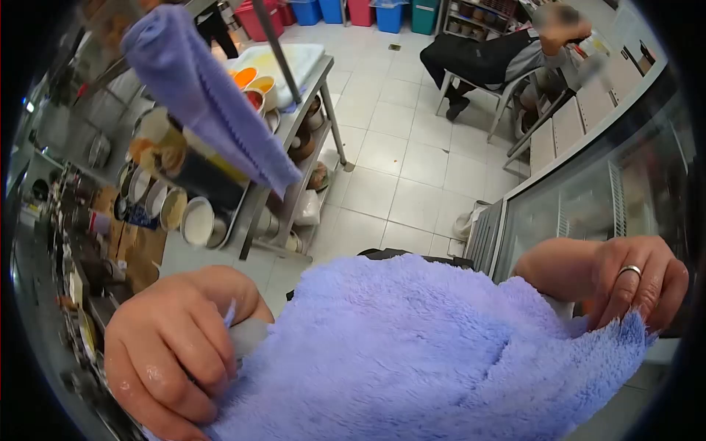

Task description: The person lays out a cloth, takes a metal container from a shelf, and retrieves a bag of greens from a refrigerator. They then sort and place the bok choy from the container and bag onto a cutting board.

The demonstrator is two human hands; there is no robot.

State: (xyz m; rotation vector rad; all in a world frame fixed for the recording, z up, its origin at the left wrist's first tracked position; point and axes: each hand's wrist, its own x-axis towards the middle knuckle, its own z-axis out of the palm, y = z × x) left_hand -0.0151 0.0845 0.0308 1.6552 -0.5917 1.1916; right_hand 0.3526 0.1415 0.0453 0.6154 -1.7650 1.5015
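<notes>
A fluffy purple towel (412, 338) is spread between my hands and fills the lower middle of the view. My left hand (173, 349) is closed on its left edge, fingers curled over the fabric. At the opposite corner, my right hand (640, 283), with a ring on one finger, pinches the towel between thumb and fingers. The cloth sags a little near that corner, with folds below the right wrist. Both hands look wet. A second purple cloth (209, 99) hangs at the upper left, apart from my hands.
A metal shelf table (257, 213) on the left carries bowls of food, including a white-filled bowl (198, 223). A glass-door fridge (603, 198) stands close on the right. Farther back, a person (485, 59) sits on a chair. Coloured bins (390, 16) line the back.
</notes>
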